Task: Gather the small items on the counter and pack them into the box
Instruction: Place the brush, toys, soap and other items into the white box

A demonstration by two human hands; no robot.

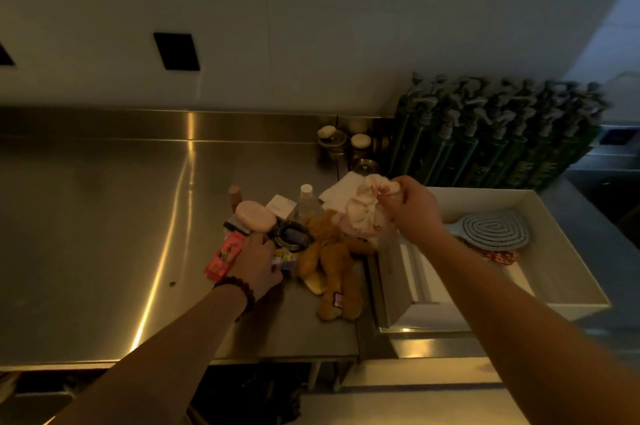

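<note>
Pale pink cloth (pixel 363 213) hangs pinched in the right hand (pixel 412 210), whose grip is clamped on it above the pile so it can cross to the white box (pixel 568 272), while the left hand (pixel 258 260) rests fingers-down among the clutter on the steel tabletop (pixel 104 217), its grip unclear.

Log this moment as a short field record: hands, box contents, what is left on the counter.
right hand: pinching a pale scrunchie, lifted beside the box
left hand: down in the pile, by the red packet; grasp unclear
box: white, open; holds a blue spiral brush and a red item, partly hidden
counter: pink soap, clear bottle, brown plush toy remain
</note>
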